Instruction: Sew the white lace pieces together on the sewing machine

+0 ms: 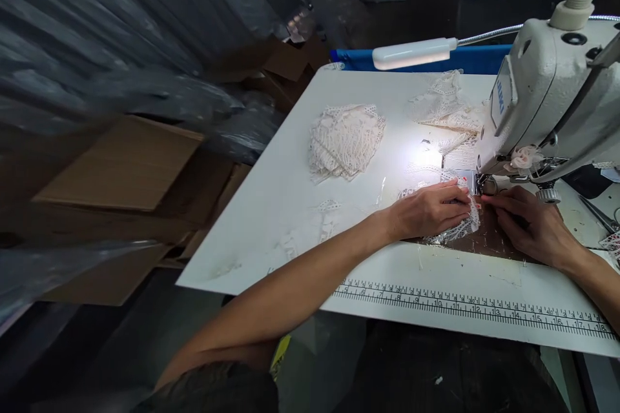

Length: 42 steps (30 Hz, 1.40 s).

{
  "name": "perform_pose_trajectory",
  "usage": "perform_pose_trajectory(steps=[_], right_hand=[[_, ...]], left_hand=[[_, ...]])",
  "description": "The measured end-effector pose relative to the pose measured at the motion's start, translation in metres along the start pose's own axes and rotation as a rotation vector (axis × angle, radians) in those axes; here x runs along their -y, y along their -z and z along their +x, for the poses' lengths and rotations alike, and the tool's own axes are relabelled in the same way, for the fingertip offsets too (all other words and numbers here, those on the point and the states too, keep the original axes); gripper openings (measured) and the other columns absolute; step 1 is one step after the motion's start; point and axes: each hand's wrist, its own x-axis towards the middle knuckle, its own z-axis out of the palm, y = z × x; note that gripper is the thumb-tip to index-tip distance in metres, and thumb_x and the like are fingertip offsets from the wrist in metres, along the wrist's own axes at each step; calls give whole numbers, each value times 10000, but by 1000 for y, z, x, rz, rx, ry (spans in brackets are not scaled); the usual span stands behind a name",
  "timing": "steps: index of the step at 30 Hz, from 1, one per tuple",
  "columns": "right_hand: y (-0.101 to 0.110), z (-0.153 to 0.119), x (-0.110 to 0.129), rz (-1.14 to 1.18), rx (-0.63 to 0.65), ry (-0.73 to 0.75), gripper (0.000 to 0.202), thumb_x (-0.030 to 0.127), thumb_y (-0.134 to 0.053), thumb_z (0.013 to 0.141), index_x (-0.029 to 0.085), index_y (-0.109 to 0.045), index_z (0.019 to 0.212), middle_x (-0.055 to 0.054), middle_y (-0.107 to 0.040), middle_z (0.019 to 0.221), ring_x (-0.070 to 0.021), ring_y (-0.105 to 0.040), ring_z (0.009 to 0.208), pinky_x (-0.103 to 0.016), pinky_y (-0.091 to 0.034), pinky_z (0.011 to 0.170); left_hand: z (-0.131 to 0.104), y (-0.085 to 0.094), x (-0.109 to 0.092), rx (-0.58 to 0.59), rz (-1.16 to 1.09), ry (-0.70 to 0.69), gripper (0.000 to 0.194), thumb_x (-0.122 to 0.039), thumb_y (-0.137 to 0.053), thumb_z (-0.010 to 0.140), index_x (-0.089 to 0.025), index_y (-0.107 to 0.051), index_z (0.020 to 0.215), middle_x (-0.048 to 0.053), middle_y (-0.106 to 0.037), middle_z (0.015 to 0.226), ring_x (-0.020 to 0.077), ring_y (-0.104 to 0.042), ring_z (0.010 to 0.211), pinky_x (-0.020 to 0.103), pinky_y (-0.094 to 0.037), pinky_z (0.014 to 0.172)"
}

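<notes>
My left hand (pixel 433 210) rests by the needle area of a white sewing machine (pixel 526 84), its fingers closed on a piece of white lace (pixel 465 227). Small reddish spots show at its fingertips. Right of the presser foot (pixel 479 182) is my right hand (pixel 535 226), fingers bent, with its fingertips pinched at the lace's edge. What lies between those fingertips is mostly hidden. Under both hands is a brown plate (pixel 489 242) in the table. More lace (pixel 443 110) lies behind the needle, partly bunched.
A heap of cut lace pieces (pixel 346 142) lies on the white table (pixel 285 187). A lit lamp (pixel 414 53) hangs over the back edge. A ruler strip (pixel 460 306) runs along the front. Scissors (pixel 598 214) lie at right. Cardboard boxes (pixel 121 164) stand at left.
</notes>
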Motion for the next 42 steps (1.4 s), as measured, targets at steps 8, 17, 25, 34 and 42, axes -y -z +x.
perform_pose_trajectory(steps=[8,17,25,34,42], right_hand=[[6,5,8,-136,-6,275,340,240,-393,967,244,-721,1053,-73,-607,928,-110,-576,631,-225,-433,508],[4,1,11,-207,-2,274,332,226,-401,959,251,-686,1126,-87,-582,949,-126,-568,657,-238,-439,507],[4,2,15,-189,-1,273,338,200,-377,953,229,-664,1130,-92,-578,928,-149,-584,700,-272,-488,568],[4,1,13,-223,26,275,319,199,-410,930,233,-631,1158,-90,-577,956,-138,-562,675,-242,-409,496],[3,1,16,-267,29,292,314,172,-391,927,212,-604,1155,-96,-579,969,-173,-571,734,-262,-415,504]], left_hand=[[0,2,1,-23,-22,-22,247,-171,-458,990,-102,-673,891,60,-695,916,117,-673,921,329,-538,1031],[3,4,-5,27,171,79,227,-266,-469,972,-144,-653,921,64,-705,974,159,-625,833,364,-524,796],[2,3,-6,101,246,72,289,-303,-411,983,-139,-647,1009,86,-684,1089,175,-576,823,342,-449,763],[2,5,-5,170,254,94,301,-325,-388,992,-154,-619,1082,88,-660,1169,203,-567,872,364,-414,769],[4,9,-7,223,253,83,371,-344,-351,1005,-103,-609,1119,126,-640,1192,223,-570,890,362,-429,765]])
